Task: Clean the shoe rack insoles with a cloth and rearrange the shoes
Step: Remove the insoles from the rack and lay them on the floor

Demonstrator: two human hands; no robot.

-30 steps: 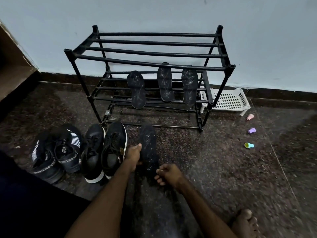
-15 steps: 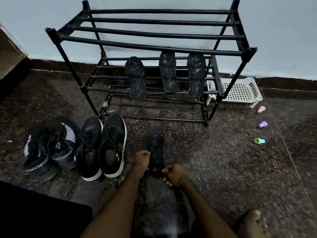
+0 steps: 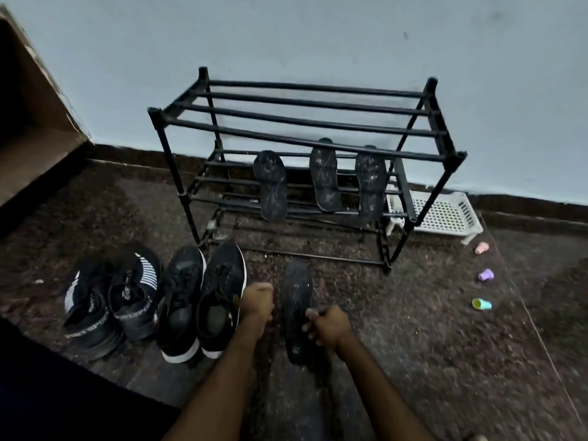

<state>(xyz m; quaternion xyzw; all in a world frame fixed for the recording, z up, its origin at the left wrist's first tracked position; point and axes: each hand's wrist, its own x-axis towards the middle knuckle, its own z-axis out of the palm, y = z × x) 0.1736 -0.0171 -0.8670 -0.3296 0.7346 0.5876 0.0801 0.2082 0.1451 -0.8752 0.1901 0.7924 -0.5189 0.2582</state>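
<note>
A dusty black insole (image 3: 297,294) lies on the dark speckled floor in front of the black shoe rack (image 3: 305,144). My right hand (image 3: 329,326) grips the insole's right edge near its heel. Just left of the insole, my left hand (image 3: 257,302) is curled into a fist, apart from the insole and holding nothing I can see. Three more dusty insoles (image 3: 324,178) lean on the rack's middle bars. Two black sneakers with white soles (image 3: 203,300) and a black striped pair (image 3: 111,300) stand on the floor to the left. No cloth is in view.
A white perforated plastic basket (image 3: 445,214) sits behind the rack's right leg against the wall. Three small plastic pieces, pink (image 3: 481,247), purple (image 3: 486,275) and yellow-teal (image 3: 481,303), lie on the floor at right. A brown wooden unit (image 3: 31,122) stands at far left.
My left hand has come off the insole's left edge and curled beside it. My right hand has closed on the insole's right edge. The view has pulled back and risen.
</note>
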